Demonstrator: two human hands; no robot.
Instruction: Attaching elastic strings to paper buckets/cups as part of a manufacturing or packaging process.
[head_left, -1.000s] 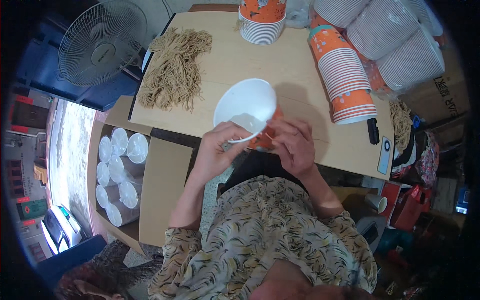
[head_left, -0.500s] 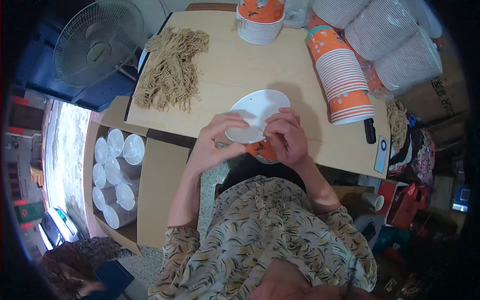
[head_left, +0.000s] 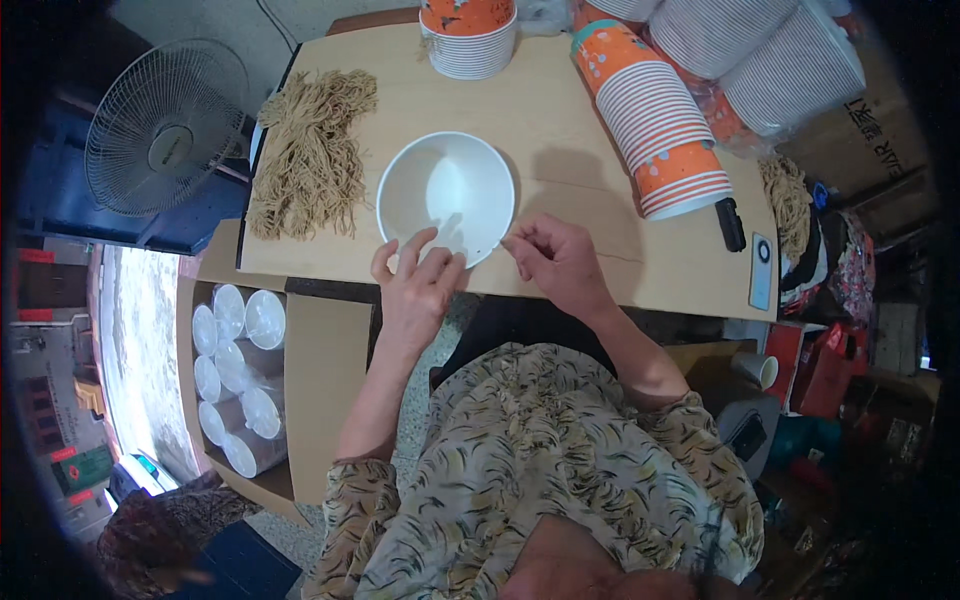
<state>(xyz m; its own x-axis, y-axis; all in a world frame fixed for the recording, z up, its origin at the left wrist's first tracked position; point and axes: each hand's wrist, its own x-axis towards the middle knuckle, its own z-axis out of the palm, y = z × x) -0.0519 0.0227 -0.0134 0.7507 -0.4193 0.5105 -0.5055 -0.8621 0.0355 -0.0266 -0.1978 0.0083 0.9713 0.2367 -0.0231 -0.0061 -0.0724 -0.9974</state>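
A white bowl point(head_left: 446, 195) is set upright and empty on the desk point(head_left: 560, 130), near the middle of its front edge, within easy reach of both hands. Its near rim is touched by the left hand point(head_left: 418, 280), whose fingers are spread and slack rather than closed, so the bowl appears steadied, not gripped. The right hand point(head_left: 556, 258) is rested on the desk just beside the bowl's right side, loosely curled, its thumb and forefinger pinched together; whether anything is held between them cannot be told. Noodles point(head_left: 308, 155) are piled by the left edge, apart from the bowl. 1 stack of orange cups point(head_left: 650, 120) is laid on its side toward the right edge, and another point(head_left: 470, 35) is stood at the back edge, where the working space in front is kept free.
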